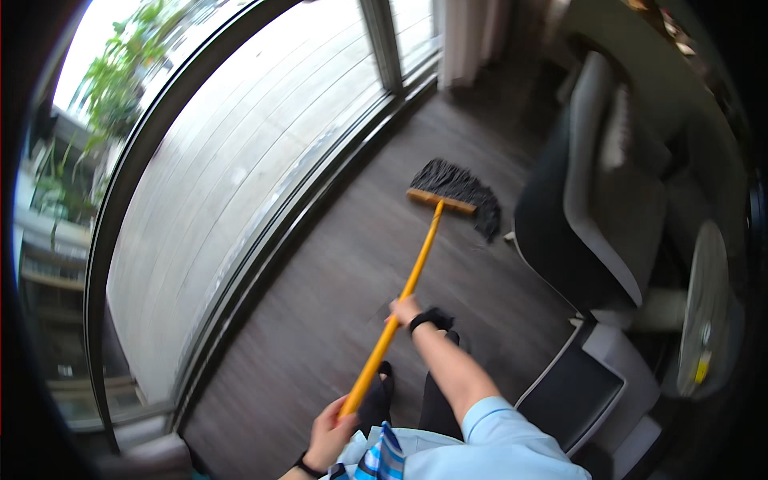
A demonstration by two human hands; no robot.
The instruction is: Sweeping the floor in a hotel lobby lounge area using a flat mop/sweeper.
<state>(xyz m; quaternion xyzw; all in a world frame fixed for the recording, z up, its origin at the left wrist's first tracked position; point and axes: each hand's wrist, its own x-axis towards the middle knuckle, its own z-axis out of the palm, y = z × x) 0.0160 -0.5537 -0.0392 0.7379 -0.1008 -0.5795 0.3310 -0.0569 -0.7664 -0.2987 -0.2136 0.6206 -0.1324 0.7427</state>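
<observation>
A mop with a yellow handle (422,256) slants away from me across the dark wood-look floor (320,304). Its dark grey string head (456,182) lies spread on the floor beyond an orange-brown crossbar (440,200). My left hand (328,432) is closed round the near end of the handle, close to my body. Farther up, about midway along the handle, my right hand (405,310) grips it, with a dark band round the wrist. Some of the fingers of both hands are hidden behind the handle.
Along the left runs a framed glass door (264,216) with its floor track; pale decking and plants show outside. A curtain (472,40) hangs at the far end. On the right stand a grey-and-black armchair (560,200), a second seat (576,392) and a round table (704,312).
</observation>
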